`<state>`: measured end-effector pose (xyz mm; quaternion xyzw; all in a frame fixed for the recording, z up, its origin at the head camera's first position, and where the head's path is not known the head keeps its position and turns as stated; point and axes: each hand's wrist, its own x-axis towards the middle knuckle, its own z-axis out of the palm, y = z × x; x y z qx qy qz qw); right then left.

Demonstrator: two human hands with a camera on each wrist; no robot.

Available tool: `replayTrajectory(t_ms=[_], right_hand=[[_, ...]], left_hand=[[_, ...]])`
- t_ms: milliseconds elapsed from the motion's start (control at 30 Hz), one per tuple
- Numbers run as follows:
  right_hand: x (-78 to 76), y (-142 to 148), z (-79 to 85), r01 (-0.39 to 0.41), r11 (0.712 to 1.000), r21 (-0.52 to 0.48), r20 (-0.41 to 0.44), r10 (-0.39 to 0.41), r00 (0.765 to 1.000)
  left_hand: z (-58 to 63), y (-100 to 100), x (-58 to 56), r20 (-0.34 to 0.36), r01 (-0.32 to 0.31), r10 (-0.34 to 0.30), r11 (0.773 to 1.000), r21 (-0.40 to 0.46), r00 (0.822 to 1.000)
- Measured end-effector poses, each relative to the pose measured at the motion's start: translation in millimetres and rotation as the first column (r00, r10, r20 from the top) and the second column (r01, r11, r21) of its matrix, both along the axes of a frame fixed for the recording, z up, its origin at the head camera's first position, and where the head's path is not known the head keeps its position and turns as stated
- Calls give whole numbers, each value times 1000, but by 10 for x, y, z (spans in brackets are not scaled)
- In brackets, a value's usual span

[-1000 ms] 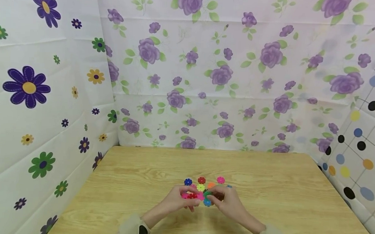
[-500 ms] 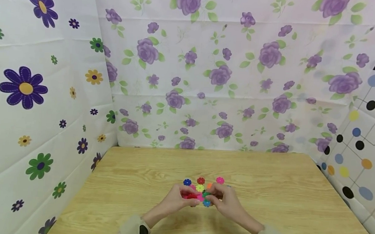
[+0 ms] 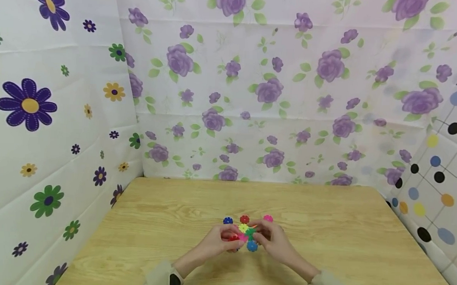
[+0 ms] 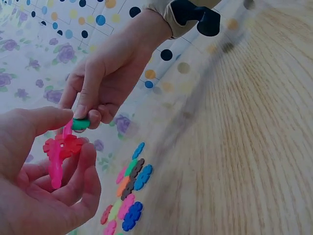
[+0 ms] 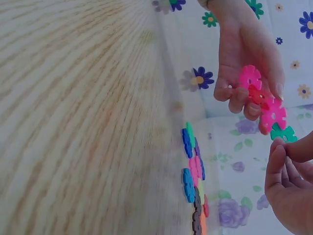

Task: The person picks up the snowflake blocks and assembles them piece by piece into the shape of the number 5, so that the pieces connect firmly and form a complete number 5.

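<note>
My left hand [image 3: 214, 244] holds a short chain of notched plastic snowflake discs. In the right wrist view the chain runs from a pink disc [image 5: 250, 76] through a red disc [image 5: 257, 96] to a second pink disc [image 5: 275, 116]. My right hand [image 3: 277, 244] pinches a green snowflake disc [image 5: 282, 132] between thumb and fingertips. The green disc meets the edge of that second pink disc; how deep their slots engage is hard to tell. Seen from the left wrist, the green disc [image 4: 80, 123] sits edge-on by the left thumb. Both hands are raised above the table.
Loose snowflake discs lie on the wooden table [image 3: 164, 216] beneath and beyond the hands, among them a dark blue disc [image 3: 228, 220], a red one [image 3: 244, 219], a pink one [image 3: 268, 218] and a light blue one [image 3: 252, 246]. Patterned cloth walls [image 3: 230, 91] enclose the table.
The green disc has tilted to show more of its face, against the pink disc. My right fingers have shifted slightly left. The left hand stays nearly in place.
</note>
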<state>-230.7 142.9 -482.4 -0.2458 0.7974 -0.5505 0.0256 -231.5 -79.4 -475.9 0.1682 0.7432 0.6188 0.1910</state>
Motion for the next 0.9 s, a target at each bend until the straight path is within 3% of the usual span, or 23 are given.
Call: replayTrajectory(t_ms=[200, 333, 433, 733, 900], right_hand=[[-31, 15, 32, 6, 999, -34, 36, -5, 999], [-31, 6, 43, 23, 999, -37, 51, -21, 998], [-28, -6, 53, 21, 999, -35, 58, -18, 998], [-47, -15, 85, -30, 998, -48, 60, 32, 998], [-83, 38, 74, -48, 998, -43, 39, 49, 998]], left_hand=[[-15, 14, -18, 11, 57, -57, 998, 40, 998], [-18, 52, -16, 43, 59, -62, 995, 76, 997], [-22, 98, -13, 54, 36, -41, 995, 93, 998], [-10, 176, -4, -4, -67, 67, 991, 115, 998], [17, 143, -16, 42, -133, 128, 978, 161, 991]])
